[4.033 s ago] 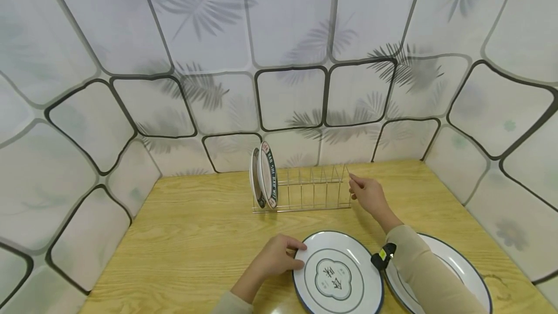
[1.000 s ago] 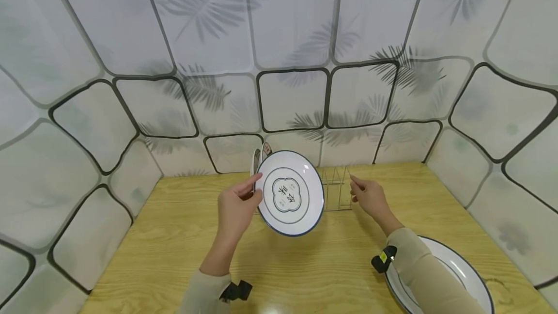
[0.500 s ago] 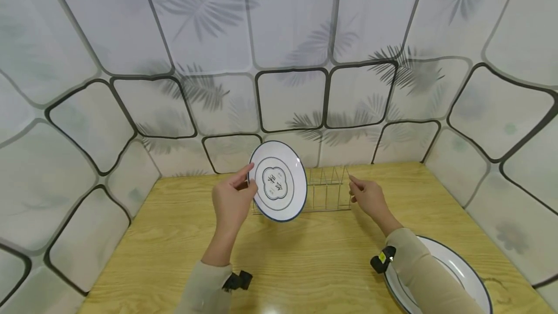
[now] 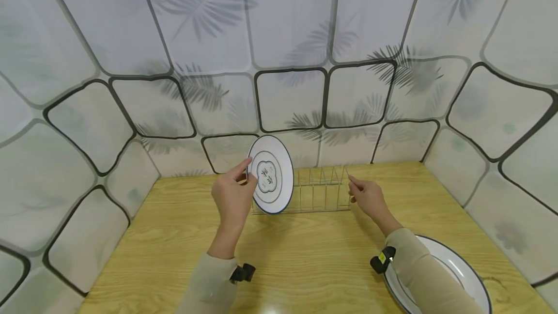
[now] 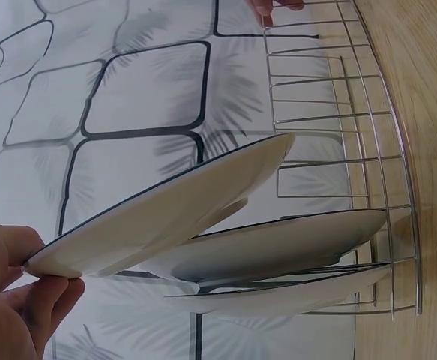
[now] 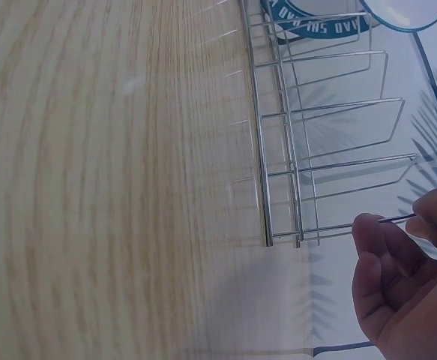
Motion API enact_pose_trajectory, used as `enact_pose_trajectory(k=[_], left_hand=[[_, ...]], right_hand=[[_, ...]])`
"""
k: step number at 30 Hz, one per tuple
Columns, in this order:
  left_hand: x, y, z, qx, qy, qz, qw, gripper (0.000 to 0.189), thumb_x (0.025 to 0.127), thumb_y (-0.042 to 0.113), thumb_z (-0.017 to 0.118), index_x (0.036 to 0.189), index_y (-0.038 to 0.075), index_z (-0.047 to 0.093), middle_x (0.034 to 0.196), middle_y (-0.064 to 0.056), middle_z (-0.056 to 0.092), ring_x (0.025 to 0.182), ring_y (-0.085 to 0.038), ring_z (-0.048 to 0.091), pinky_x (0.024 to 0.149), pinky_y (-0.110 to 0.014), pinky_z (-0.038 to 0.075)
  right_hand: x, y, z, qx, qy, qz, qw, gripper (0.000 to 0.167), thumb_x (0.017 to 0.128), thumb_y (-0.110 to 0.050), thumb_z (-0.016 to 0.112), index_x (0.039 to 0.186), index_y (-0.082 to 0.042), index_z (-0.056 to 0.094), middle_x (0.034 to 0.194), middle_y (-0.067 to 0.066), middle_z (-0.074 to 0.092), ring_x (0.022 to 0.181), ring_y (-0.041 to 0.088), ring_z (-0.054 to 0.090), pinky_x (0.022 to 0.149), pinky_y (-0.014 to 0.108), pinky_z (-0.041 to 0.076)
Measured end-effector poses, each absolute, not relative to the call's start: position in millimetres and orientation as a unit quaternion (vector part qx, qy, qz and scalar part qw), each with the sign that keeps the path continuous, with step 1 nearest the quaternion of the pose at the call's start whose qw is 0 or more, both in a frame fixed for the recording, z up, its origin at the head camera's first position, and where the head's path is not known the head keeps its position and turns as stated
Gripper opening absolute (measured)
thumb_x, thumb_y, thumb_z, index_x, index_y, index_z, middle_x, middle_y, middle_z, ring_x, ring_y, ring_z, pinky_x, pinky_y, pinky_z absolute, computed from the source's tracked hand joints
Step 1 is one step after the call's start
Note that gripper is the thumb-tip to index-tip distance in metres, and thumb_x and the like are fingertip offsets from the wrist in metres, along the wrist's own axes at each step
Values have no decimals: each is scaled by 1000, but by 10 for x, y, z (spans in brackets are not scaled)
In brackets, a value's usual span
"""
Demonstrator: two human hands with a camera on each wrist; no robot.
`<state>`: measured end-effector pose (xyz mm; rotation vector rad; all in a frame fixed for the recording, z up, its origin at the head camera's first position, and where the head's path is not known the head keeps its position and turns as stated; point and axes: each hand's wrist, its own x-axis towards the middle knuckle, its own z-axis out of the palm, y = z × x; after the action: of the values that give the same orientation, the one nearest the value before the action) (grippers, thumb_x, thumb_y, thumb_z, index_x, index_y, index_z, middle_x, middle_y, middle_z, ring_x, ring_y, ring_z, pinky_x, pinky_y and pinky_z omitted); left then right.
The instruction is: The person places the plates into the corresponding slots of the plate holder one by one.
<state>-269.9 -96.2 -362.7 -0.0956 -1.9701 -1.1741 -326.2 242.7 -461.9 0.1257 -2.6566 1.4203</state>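
Observation:
My left hand (image 4: pixel 233 193) pinches the left rim of a white plate (image 4: pixel 271 176) with a blue edge and dark characters at its centre. In the left wrist view this plate (image 5: pixel 166 206) tilts above the wire dish rack (image 5: pixel 375 157), apart from its wires. Two plates stand in the rack's left end; the nearer one (image 5: pixel 278 244) and the outer one (image 5: pixel 293 292) show there, while the held plate hides them in the head view. At the rack's right end, my right hand (image 4: pixel 368 197) pinches the end wire (image 6: pixel 398 219) between thumb and fingers.
A larger white plate (image 4: pixel 466 275) with a blue rim lies flat on the wooden table (image 4: pixel 183 241) at the right, partly under my right sleeve. A patterned covering (image 4: pixel 292 101) rises behind the rack and along both sides.
My left hand has lifted the plate off the table and carried it up and left to the rack's left part, turning it more edge-on. My right hand keeps its hold on the rack.

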Motion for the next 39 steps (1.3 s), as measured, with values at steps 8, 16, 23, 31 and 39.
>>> enact_pose_trajectory(k=[8, 16, 23, 31, 39], left_hand=[[-2720, -938, -3631, -64, -790, -391, 468, 35, 76, -5, 67, 106, 10, 78, 77, -10, 74, 60, -14, 67, 48, -23, 53], [-2702, -883, -3615, -106, -784, -323, 520, 38, 73, -12, 67, 106, 5, 77, 65, -10, 68, 45, -10, 33, 42, -24, 29], [-2723, -815, -3625, -143, -771, -274, 557, 38, 74, -15, 64, 104, 3, 77, 80, -12, 73, 46, -13, 32, 42, -25, 30], [-2761, -750, -3681, -133, -775, -286, 548, 36, 72, -13, 65, 100, 6, 78, 71, -8, 71, 46, -10, 33, 40, -26, 32], [-2798, -722, -3730, -117, -785, -317, 519, 35, 73, -9, 66, 102, 7, 78, 57, -4, 62, 46, -8, 34, 41, -25, 30]], right_hand=[[-3268, 2432, -4623, 42, -879, 470, 64, 42, 105, -21, 49, 145, -6, 48, 106, 26, 66, 79, 30, 68, 44, 27, 43], [-3263, 2437, -4633, 42, -879, 471, 61, 43, 106, -21, 49, 145, -6, 47, 106, 26, 66, 78, 27, 68, 44, 27, 43], [-3252, 2425, -4616, 43, -877, 474, 62, 43, 106, -20, 49, 145, -4, 46, 107, 26, 66, 79, 31, 68, 45, 27, 44], [-3243, 2419, -4607, 39, -879, 471, 59, 43, 106, -20, 49, 146, -6, 47, 106, 25, 66, 80, 32, 68, 45, 27, 43], [-3246, 2418, -4611, 40, -879, 470, 64, 42, 105, -20, 49, 145, -6, 48, 105, 25, 66, 79, 32, 68, 45, 27, 44]])
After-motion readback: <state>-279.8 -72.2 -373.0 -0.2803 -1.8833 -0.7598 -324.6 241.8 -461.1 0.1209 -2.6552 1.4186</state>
